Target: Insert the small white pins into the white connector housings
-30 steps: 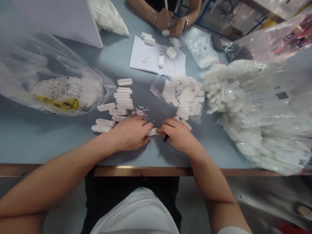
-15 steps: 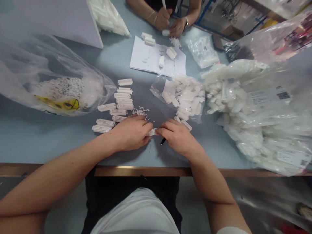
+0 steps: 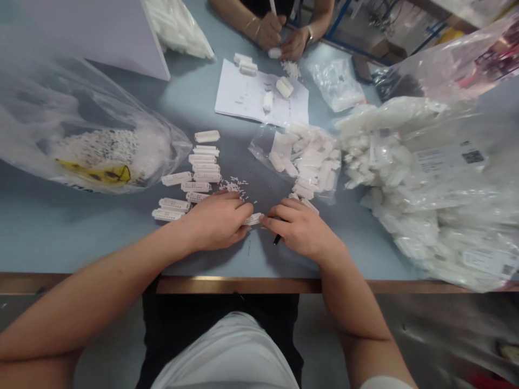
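My left hand (image 3: 219, 220) is closed on one end of a small white plastic connector block (image 3: 253, 219) that lies on the blue-grey table (image 3: 48, 227). My right hand (image 3: 302, 228) is closed too, its fingertips at the block's other end, and it holds a thin black tool (image 3: 277, 238) whose tip sticks out below the fingers. Several finished white blocks (image 3: 194, 173) lie in rows just left of my left hand. A small heap of tiny white pins (image 3: 235, 186) sits right above my left knuckles.
An open clear bag of white blocks (image 3: 306, 162) lies just beyond my right hand. Large bags (image 3: 438, 189) fill the right side, another big bag (image 3: 81, 135) the left. Across the table, another person's hands (image 3: 281, 38) work above a paper sheet (image 3: 259, 97). The table's wooden edge (image 3: 243, 283) runs near my body.
My right hand has shifted slightly, and the black tool's tip has moved a little right and down. My left hand and the block have stayed put.
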Available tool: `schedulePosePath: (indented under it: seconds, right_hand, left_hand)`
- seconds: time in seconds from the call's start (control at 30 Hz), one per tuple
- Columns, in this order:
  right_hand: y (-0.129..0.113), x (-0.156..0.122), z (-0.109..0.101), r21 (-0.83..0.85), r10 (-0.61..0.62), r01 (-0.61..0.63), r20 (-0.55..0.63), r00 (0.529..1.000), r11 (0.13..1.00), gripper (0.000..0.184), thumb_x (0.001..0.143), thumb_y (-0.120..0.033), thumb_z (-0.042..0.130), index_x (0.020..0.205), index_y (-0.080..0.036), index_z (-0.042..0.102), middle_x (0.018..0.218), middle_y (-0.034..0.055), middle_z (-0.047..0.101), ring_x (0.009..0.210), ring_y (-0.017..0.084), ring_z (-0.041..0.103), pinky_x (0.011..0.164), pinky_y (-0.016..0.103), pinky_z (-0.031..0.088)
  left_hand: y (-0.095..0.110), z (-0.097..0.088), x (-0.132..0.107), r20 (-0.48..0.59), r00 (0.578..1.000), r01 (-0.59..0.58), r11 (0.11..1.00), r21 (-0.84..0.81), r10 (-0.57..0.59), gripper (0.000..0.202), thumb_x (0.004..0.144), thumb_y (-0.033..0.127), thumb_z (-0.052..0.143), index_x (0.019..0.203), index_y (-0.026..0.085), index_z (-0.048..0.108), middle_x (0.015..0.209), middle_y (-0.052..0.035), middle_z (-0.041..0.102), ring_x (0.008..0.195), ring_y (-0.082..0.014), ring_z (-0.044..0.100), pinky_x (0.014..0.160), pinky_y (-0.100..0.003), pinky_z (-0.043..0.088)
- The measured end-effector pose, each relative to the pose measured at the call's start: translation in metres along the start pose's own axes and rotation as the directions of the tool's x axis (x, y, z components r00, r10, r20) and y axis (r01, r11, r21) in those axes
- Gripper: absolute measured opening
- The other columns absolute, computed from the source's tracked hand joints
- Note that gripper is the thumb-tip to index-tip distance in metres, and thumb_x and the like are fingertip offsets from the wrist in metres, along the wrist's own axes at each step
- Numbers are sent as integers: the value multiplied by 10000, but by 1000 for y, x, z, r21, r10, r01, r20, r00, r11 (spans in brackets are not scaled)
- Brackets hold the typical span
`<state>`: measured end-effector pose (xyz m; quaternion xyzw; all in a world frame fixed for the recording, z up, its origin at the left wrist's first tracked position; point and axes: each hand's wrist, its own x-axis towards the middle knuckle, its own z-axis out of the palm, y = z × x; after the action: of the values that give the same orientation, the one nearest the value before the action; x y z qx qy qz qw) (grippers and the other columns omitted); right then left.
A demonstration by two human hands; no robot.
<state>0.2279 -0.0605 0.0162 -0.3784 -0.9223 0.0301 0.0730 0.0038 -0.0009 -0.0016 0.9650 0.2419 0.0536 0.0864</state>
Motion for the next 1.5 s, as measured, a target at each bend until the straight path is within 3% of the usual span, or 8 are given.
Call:
schedulePosePath:
  seconds: [0.13,0.37,0.57,0.73,1.03,1.23,1.4,1.5]
  right_hand:
    - [1,1,-1,0,-43,43,57,997,999,220,947,-155,474,1003,-138,686,868,86,635,800,192,469,737,335,393]
    - [6,-2,3,39,22,-20,-42,999,999,284,921,-135,497,1157,-166,651,852,59,629,801,181,477,745,326,379]
    - [4,1,2,-13,-35,36,56,998,999,260,912,-200,541,1144,-176,657,875,73,644,812,197,480,707,334,353]
    - [6,1,5,18,27,-27,-16,1000,999,304,898,-145,513,1158,-216,654,832,43,635,782,172,487,716,320,343]
    - [-1,4,2,-135,-11,19,57,998,991,315,930,-171,477,1207,-196,625,827,57,644,802,197,477,704,358,298]
    - [1,5,6,16,126,-126,-1,992,992,293,905,-242,541,1176,-182,633,893,66,646,851,199,518,751,339,346]
    - [3,7,4,64,164,-171,92,982,983,163,910,-267,547,940,-178,681,855,65,632,836,195,538,747,332,341]
    - [5,6,1,67,173,-181,110,979,981,152,903,-258,549,928,-188,681,855,57,634,815,192,538,741,333,331]
  left_hand:
    - [0,1,0,-7,1000,-8,1000,4,8,203,872,358,558,853,160,597,776,-79,625,850,-244,606,812,-368,481]
    - [0,-2,1,7,1000,-6,1000,-2,6,191,867,345,563,855,157,598,779,-74,633,850,-250,610,812,-376,485]
    - [0,-1,1,-1,1000,-15,1000,5,15,183,875,331,543,821,161,588,762,-69,630,841,-240,610,807,-367,485]
    - [-1,-1,1,9,1000,-23,1000,-8,23,186,875,334,549,847,156,593,774,-66,639,853,-247,607,822,-378,480]
    - [0,-2,2,19,1000,-22,1000,-17,22,178,880,310,537,855,146,604,788,-75,651,873,-249,605,828,-376,476]
    - [1,-1,2,1,1000,-22,1000,-1,22,209,875,358,561,873,155,612,784,-69,634,845,-240,603,824,-372,481]
    - [-4,-1,-1,-47,998,-39,999,-39,37,293,887,455,555,879,177,645,771,-60,637,830,-228,604,811,-364,476]
    - [-10,-2,3,-137,990,34,998,-60,-42,314,908,458,525,908,183,677,787,-60,666,841,-218,605,829,-362,473]
